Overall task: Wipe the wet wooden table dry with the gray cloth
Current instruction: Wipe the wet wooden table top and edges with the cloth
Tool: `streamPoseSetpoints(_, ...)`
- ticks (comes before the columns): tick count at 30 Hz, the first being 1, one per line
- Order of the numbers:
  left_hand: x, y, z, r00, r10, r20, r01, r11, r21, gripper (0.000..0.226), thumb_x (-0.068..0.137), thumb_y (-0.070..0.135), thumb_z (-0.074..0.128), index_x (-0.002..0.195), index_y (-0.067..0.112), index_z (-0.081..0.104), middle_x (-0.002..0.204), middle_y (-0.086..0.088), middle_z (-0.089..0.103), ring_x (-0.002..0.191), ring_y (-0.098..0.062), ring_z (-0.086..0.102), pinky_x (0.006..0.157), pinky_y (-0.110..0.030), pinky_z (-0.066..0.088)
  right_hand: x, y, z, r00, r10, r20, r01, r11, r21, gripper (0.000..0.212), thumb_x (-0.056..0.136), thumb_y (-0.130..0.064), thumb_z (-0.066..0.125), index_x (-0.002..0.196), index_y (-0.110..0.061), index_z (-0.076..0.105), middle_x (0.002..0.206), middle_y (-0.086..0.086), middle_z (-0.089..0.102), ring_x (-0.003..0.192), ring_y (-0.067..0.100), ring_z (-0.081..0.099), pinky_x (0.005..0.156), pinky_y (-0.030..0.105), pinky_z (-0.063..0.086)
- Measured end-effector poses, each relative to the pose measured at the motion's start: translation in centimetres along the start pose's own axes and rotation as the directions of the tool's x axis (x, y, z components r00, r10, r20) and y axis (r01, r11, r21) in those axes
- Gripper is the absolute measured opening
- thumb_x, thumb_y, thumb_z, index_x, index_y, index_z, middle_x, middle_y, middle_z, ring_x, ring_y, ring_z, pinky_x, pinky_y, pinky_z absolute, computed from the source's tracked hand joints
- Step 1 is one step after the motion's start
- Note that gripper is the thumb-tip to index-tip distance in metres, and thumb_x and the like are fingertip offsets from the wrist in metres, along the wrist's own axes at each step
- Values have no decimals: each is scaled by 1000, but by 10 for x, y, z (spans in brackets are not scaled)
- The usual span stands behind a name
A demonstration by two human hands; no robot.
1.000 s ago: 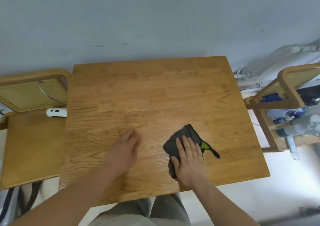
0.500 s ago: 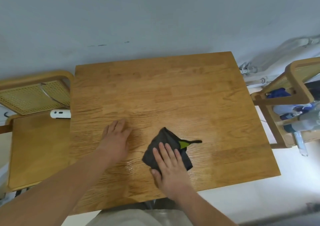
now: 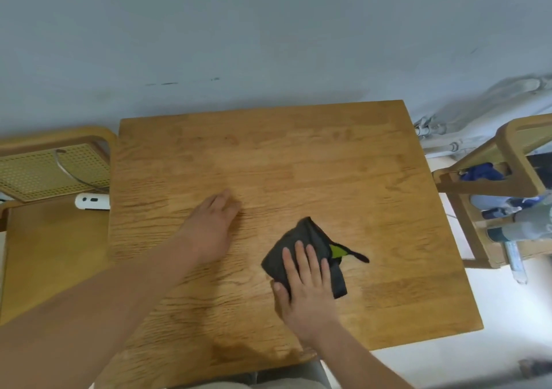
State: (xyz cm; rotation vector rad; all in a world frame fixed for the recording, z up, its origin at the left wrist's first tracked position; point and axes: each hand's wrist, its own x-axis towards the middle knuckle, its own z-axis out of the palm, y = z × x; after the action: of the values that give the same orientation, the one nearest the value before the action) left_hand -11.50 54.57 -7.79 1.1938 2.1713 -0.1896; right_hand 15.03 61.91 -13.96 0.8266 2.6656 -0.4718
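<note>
The square wooden table (image 3: pixel 298 155) fills the middle of the view. A dark wet patch shows near its front edge. The gray cloth (image 3: pixel 301 239), crumpled, with a green tag and a dark strap at its right, lies on the table right of centre. My right hand (image 3: pixel 307 287) presses flat on the cloth's near part, fingers spread over it, thumb at its left edge. My left hand (image 3: pixel 209 227) rests palm down on the bare wood to the cloth's left, holding nothing.
A wooden chair with a cane back (image 3: pixel 50 173) stands at the left, a white device (image 3: pixel 91 201) on its seat. At the right another wooden chair (image 3: pixel 490 191) holds bottles and blue items. A grey wall lies behind; white floor is at the right.
My right hand slid the cloth leftward across the table, then a little back right. My left hand stayed flat on the wood. The camera view shifted slightly.
</note>
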Motion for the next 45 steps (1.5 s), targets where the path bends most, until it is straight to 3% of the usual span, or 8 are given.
streamPoseSetpoints(3,23,9,-19,1000,23,-2,-23,999,38,78,99,30,55,163,29,10,171,-3,-9,157,-29,3,126,-39,14,44,59,-43,992,-101,79,109,989,-99,68,105,-61,15,162,-32,-9,169,-4,-21,156,18,-19,125,45,-7)
streamPoseSetpoints(10,74,11,-54,986,-169,-6,168,979,114,102,90,56,67,163,25,4,171,-11,-10,157,-33,1,127,-48,11,120,69,-66,916,392,-85,-388,920,64,70,106,-54,19,164,-22,-7,172,7,-13,158,28,-14,126,52,-6)
streamPoseSetpoints(17,101,5,-69,950,-290,113,278,954,111,115,82,54,79,163,33,1,171,-8,-13,158,-30,-3,127,-50,14,137,137,-91,935,-351,50,354,917,-184,63,108,-57,12,164,-28,13,173,0,2,159,18,-4,125,49,7)
streamPoseSetpoints(24,111,2,-70,931,-329,161,328,944,32,120,79,49,84,162,37,-1,169,-1,-23,158,-25,-10,123,-47,30,261,101,-133,853,517,-74,-502,851,151,68,106,-52,17,165,-24,-2,172,7,-13,157,28,-15,125,55,-8)
streamPoseSetpoints(28,109,-2,-65,940,-311,141,314,949,2,120,80,52,81,162,39,-5,168,0,-26,157,-24,-13,125,-42,25,245,40,-107,996,-45,-72,45,999,-8,65,106,-52,17,165,-27,6,173,5,-5,157,28,-14,125,53,-12)
streamPoseSetpoints(31,108,-3,-62,942,-303,145,311,950,-32,119,84,49,79,161,39,-10,166,1,-30,156,-22,-18,127,-39,19,267,65,-120,875,-480,62,484,869,-105,62,106,-56,17,164,-33,16,173,-2,3,158,20,-10,127,52,0)
streamPoseSetpoints(40,105,-7,-61,954,-272,126,279,959,-46,117,86,51,76,160,38,-13,167,1,-29,156,-21,-18,125,-34,17,340,68,-152,975,195,-110,-190,981,48,65,106,-51,13,165,-26,1,172,5,-9,157,26,-15,126,53,-7)
streamPoseSetpoints(45,102,-8,-59,956,-270,112,279,957,-76,117,86,49,77,160,41,-13,166,4,-31,156,-18,-19,125,-36,20,245,6,-90,983,-75,-165,77,997,4,63,107,-46,24,164,-21,16,172,10,4,159,30,-4,126,56,-1)
